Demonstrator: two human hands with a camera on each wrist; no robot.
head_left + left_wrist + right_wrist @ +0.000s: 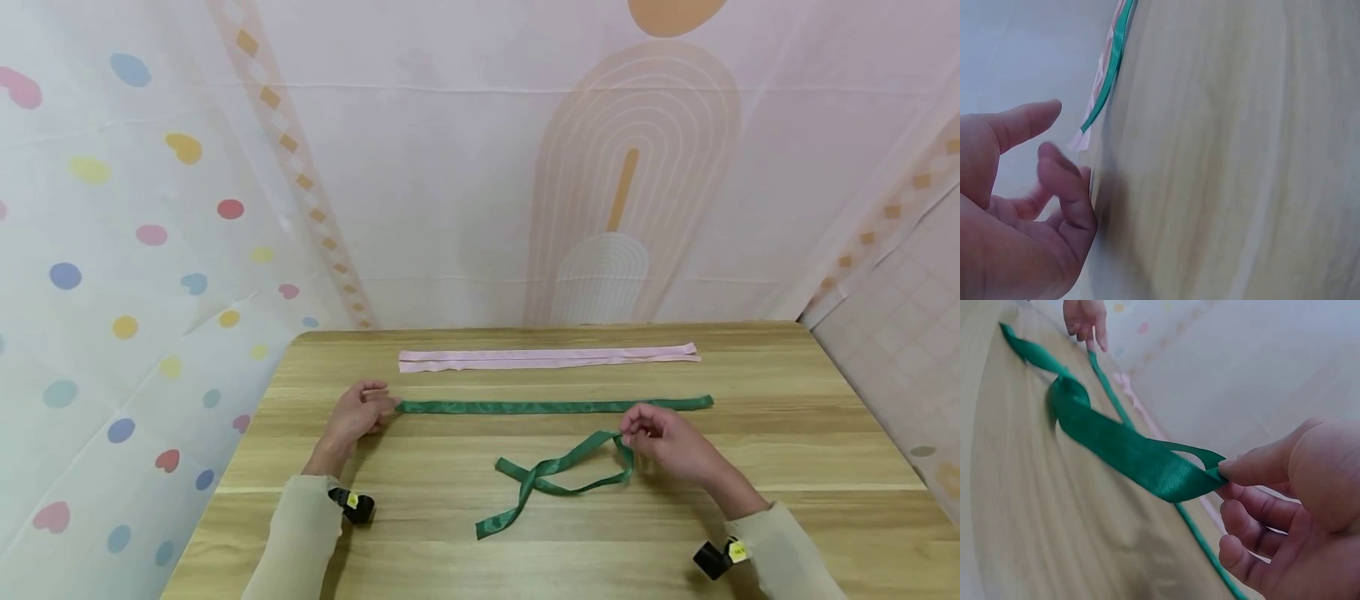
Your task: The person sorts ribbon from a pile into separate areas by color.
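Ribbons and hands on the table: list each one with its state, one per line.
Looped green ribbon: crossed over itself in a loop, one end pinched and raised.
Straight green ribbon: flat, stretched out.
Pink ribbon: flat, doubled lengthwise, untouched.
Right hand: pinching the looped green ribbon's end.
Left hand: fingers loosely curled at the straight green ribbon's left end; grip unclear.

1. Bright, soft, even light fills all three views; nothing glares.
2. Faint shadows lie under the left hand [352,421] and right hand [663,446] on the wooden table [787,433].
3. The head view bows straight lines at its edges.
4. Both wrist views are blurred, with fingers [1063,187] smeared and the green ribbon [1129,447] soft.
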